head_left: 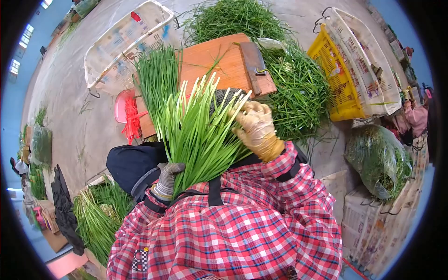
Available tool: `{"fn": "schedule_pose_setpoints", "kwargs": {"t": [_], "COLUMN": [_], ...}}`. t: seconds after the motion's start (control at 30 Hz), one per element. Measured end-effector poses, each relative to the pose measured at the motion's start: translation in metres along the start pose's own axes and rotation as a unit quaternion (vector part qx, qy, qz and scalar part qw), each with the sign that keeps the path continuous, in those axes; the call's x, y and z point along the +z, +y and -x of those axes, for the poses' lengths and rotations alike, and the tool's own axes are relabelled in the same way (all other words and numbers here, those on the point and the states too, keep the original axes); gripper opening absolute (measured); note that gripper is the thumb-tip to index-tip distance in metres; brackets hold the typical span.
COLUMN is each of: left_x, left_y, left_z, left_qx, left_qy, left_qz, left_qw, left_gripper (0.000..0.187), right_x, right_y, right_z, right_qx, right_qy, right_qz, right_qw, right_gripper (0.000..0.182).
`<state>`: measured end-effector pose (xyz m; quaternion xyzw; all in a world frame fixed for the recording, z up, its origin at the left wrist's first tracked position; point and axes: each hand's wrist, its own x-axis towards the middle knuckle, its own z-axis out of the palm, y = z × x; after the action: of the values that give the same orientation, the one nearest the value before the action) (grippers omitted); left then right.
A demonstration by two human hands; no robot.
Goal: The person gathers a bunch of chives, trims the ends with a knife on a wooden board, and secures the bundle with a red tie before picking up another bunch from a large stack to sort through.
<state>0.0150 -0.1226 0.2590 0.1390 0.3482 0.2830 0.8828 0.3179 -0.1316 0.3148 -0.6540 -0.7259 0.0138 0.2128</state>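
A loose bunch of chives (200, 135) fans out across my lap, its pale cut ends pointing up and away from me. My left hand (169, 181), in a grey striped glove, is closed round the lower leafy part of it. At the right edge of the bunch, my right hand (257, 127) in a tan rubber glove has curled fingers pinching at the pale ends of some stalks. Beyond lies a wooden board (212, 58) with a second, neat pile of chives (158, 84) on its left side. A broad metal blade (252, 60) lies at the board's right edge.
Loose green trimmings (296, 88) heap up right of the board, with another heap (235, 21) behind it. A white crate (128, 44) stands at back left, a yellow crate (336, 74) at right. Red ties (132, 119) hang left. More chives (100, 214) lie at lower left.
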Motion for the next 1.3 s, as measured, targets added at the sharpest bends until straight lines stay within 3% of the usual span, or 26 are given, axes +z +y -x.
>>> {"fn": "schedule_pose_setpoints", "kwargs": {"t": [0.1,0.27,0.4,0.43,0.5,0.6,0.63,0.67,0.73,0.8,0.87,0.97,1.07,1.13,1.2,1.27,1.3], "left_x": [0.008,-0.001,-0.005,0.001,0.017,0.015,0.014,0.013,0.009,0.005,0.007,0.010,0.018,0.018,0.020,0.020,0.022], "left_y": [0.002,0.002,0.000,0.000,0.001,0.002,0.002,0.001,0.002,0.002,0.000,0.000,0.000,0.002,0.000,0.000,0.001], "left_z": [0.002,0.001,0.002,0.005,0.010,0.010,0.009,0.009,0.008,0.008,0.008,0.009,0.013,0.014,0.014,0.013,0.013], "left_qx": [-0.031,-0.016,-0.005,-0.005,0.028,0.011,0.012,0.016,0.017,0.009,0.015,0.011,0.027,0.025,0.016,0.036,0.036], "left_qy": [0.010,0.019,0.021,0.021,0.004,0.001,0.000,0.002,0.003,0.012,0.015,0.011,-0.005,0.008,0.008,0.004,0.004], "left_qz": [0.051,0.058,0.078,0.079,0.050,0.044,0.046,0.040,0.031,0.010,-0.008,-0.029,-0.041,-0.057,-0.048,-0.052,-0.052], "left_qw": [0.998,0.998,0.997,0.997,0.998,0.999,0.999,0.999,0.999,1.000,1.000,0.999,0.999,0.998,0.999,0.998,0.998], "left_gripper": [0.053,0.050,0.051,0.051,0.054,0.057,0.057,0.057,0.057,0.056,0.056,0.056,0.057,0.057,0.056,0.057,0.057], "right_x": [0.030,0.010,-0.014,-0.023,-0.048,-0.063,-0.073,-0.075,-0.083,-0.082,-0.076,-0.029,0.000,0.007,0.016,0.029,0.018], "right_y": [0.002,0.006,0.046,0.060,0.101,0.186,0.194,0.198,0.203,0.176,0.113,0.072,0.058,0.051,0.052,0.060,0.060], "right_z": [0.003,0.009,0.013,0.008,0.007,0.034,0.037,0.040,0.029,0.009,-0.014,-0.024,-0.031,-0.036,-0.038,-0.040,-0.046], "right_qx": [-0.065,-0.121,-0.145,-0.145,-0.085,0.111,0.139,0.274,0.251,0.104,0.034,-0.015,0.085,0.122,0.135,0.071,0.034], "right_qy": [0.050,0.106,0.075,0.116,0.170,0.200,0.222,0.199,0.246,0.267,0.145,0.068,-0.017,-0.036,-0.016,0.094,0.168], "right_qz": [0.010,-0.061,0.023,0.059,0.135,0.169,0.198,0.349,0.278,0.026,-0.169,-0.149,-0.169,-0.249,-0.313,-0.327,-0.272], "right_qw": [0.997,0.985,0.986,0.981,0.972,0.959,0.945,0.874,0.894,0.958,0.974,0.986,0.982,0.960,0.940,0.938,0.947], "right_gripper": [0.032,0.012,0.014,0.012,0.011,0.004,0.018,0.037,0.048,0.042,0.038,0.043,0.045,0.035,0.026,0.016,0.010]}}
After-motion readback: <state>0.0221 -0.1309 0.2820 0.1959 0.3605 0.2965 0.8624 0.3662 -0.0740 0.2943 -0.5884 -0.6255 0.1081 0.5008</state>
